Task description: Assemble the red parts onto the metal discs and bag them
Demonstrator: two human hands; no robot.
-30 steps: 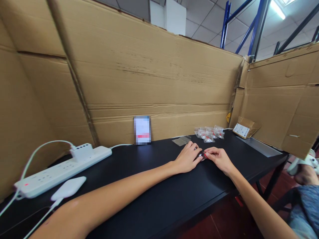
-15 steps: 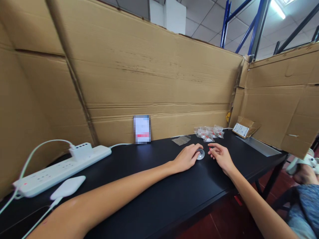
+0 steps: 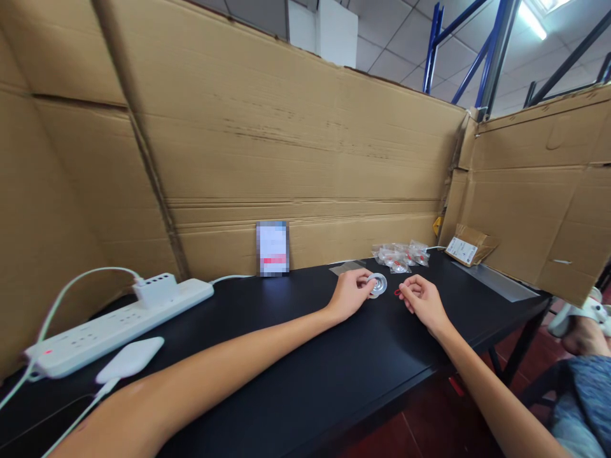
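My left hand (image 3: 352,294) pinches the rim of a clear suction cup (image 3: 379,284), a see-through disc with rings on its face. The cup is tilted up, its round face towards me, just above the black tabletop. To its right, my right hand (image 3: 421,301) is closed, thumb and forefinger pinching a small red loop (image 3: 397,292). The loop's end pokes out to the left, apart from the cup. The rest of it is hidden by the fingers.
Clear bags (image 3: 400,256) with red bits lie behind my hands, near an empty-looking clear sleeve (image 3: 347,267). A labelled cardboard packet (image 3: 470,245) stands right. A white power strip (image 3: 119,324) and a charger (image 3: 130,360) lie left. A screen (image 3: 272,249) leans on the cardboard wall (image 3: 305,152).
My left hand has drawn slightly left and tipped the suction cup up, so its ringed face shows. My right hand has turned a little, and the red loop now sticks out from its fingertips.
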